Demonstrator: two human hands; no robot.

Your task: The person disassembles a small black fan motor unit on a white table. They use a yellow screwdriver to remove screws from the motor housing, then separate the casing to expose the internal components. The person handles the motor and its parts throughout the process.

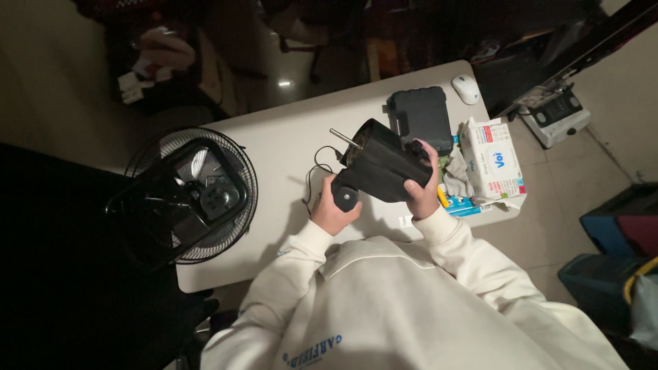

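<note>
Count of things on and around the worktop

There were two hands, the left hand (330, 211) and the right hand (423, 192), and between them one black fan motor housing (384, 168) with one metal shaft (343, 137) and one thin black cable (312, 179). One white worktop (288, 137) carried one wire fan guard (199, 195) at the left, one black hard case (421, 116) and one white computer mouse (467, 88) at the far right, one white pack of wipes (495, 159) at the right, and one crumpled grey cloth (456, 179) just beside it. Near the right edge lay one flat blue packet (466, 205). On the floor at the right stood one white device (556, 113) and two dark bins (610, 253).
</note>
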